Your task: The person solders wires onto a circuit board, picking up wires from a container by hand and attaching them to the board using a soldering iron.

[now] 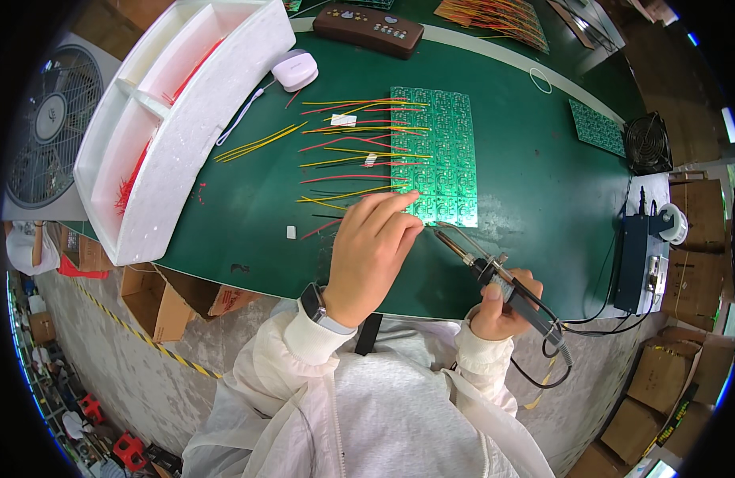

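Note:
A green circuit board panel (451,151) lies on the green table, with red, yellow and black wires (359,151) running out from its left side. At the panel's lower left corner is my left hand (371,243), fingers bent together in a pinch. Whatever sits between those fingertips is too small to make out. A red wire (324,229) passes under that hand. My right hand (503,307) is wrapped round a soldering iron (511,291) with a thin metal feed tube alongside. Its tip points at the panel's lower edge, close to my left fingertips.
A white foam tray (164,143) with red wires stands at left, near loose yellow wires (260,143) and a pale lilac device (294,70). A brown case (367,30) lies at the back. Rightward are another board (597,127), a black fan (648,143) and a dark blue box (640,259) with cables.

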### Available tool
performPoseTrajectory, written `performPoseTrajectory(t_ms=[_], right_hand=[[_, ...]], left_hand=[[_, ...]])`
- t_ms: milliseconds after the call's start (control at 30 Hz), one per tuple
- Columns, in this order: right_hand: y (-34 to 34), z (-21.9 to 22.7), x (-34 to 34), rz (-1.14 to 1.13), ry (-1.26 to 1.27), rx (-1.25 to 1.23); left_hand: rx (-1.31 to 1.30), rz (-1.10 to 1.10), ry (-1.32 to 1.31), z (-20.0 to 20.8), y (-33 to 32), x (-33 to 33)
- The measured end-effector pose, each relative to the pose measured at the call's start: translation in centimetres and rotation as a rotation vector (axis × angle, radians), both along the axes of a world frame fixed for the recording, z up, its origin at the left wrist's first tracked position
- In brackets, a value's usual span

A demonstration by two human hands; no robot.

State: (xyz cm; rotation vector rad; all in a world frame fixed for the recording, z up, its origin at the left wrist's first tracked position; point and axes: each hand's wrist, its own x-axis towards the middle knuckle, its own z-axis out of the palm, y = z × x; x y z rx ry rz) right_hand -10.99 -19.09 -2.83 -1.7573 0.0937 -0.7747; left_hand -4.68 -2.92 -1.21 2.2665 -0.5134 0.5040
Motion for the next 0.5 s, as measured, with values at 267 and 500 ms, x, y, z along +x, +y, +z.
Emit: performPoseTrajectory(t_ms=[267, 500], right_hand=[[-0.02, -0.10, 0.09, 0.001, 0.004, -0.001], [-0.30, 0.23, -0.17, 0.052, -0.030, -0.110]], left_hand=[[-0.048, -0.005, 0.019, -0.15, -0.11, -0.07], [-0.036, -0.015, -0.006, -0.23, -0.31, -0.14]])
